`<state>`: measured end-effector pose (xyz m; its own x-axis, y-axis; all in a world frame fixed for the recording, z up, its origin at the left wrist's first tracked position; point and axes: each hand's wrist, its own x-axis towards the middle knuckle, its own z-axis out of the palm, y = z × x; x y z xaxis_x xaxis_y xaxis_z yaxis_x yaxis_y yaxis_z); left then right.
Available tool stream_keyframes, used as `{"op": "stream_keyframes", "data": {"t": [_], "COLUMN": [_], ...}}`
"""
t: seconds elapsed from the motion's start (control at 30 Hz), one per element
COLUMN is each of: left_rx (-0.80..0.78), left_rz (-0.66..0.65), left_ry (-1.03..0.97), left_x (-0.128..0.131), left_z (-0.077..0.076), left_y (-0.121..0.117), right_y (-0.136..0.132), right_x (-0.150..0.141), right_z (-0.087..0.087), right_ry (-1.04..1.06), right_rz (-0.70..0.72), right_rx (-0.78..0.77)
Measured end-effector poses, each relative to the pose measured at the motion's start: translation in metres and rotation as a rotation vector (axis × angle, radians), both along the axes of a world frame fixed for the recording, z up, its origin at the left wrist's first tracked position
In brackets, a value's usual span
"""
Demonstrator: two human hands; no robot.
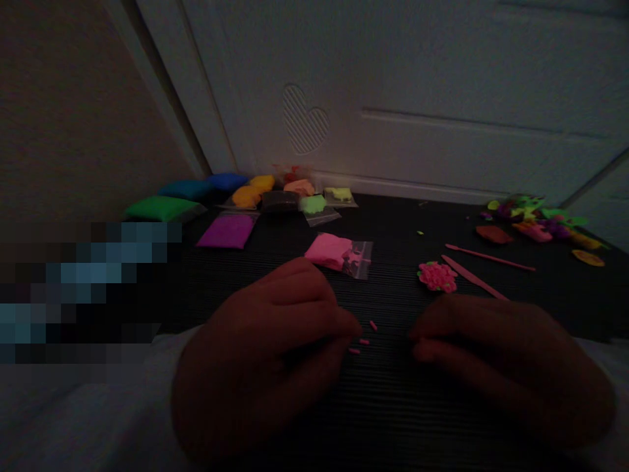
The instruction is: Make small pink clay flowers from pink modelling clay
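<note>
My left hand (pixel 268 354) is closed in a pinch low over the dark table, thumb against forefinger; whatever lies between the tips is hidden. Just beside those fingertips are small pink clay rolls (pixel 373 325). My right hand (pixel 511 367) is also pinched, with no visible piece between thumb and forefinger. Beyond it sits a pink clay flower (pixel 437 276) with green edges. A pink clay knife (pixel 474 277) and a thin pink modelling stick (pixel 490 257) lie behind the right hand. An opened bag of pink clay (pixel 337 254) rests past my left hand.
Bags of clay line the back left, among them green (pixel 162 208), purple (pixel 228 231) and blue (pixel 227 181). Colourful clay pieces (pixel 545 219) are heaped at the back right. A white panelled door (pixel 417 85) with a heart relief stands behind the table. A blurred-out patch covers the left edge.
</note>
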<state>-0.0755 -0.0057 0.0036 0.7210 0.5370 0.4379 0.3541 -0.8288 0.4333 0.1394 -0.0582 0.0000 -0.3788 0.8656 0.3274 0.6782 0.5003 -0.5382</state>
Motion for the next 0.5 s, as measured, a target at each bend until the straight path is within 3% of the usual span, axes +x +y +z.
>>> {"op": "stream_keyframes", "data": {"t": [0.5], "left_rx": [0.025], "left_rz": [0.014], "left_ry": [0.044], "left_x": [-0.001], "left_z": [0.004], "left_y": [0.002], "right_y": [0.007], "right_x": [0.006], "right_z": [-0.008], "right_ry": [-0.339], "right_rz": [-0.026], "right_rx": [0.157]}}
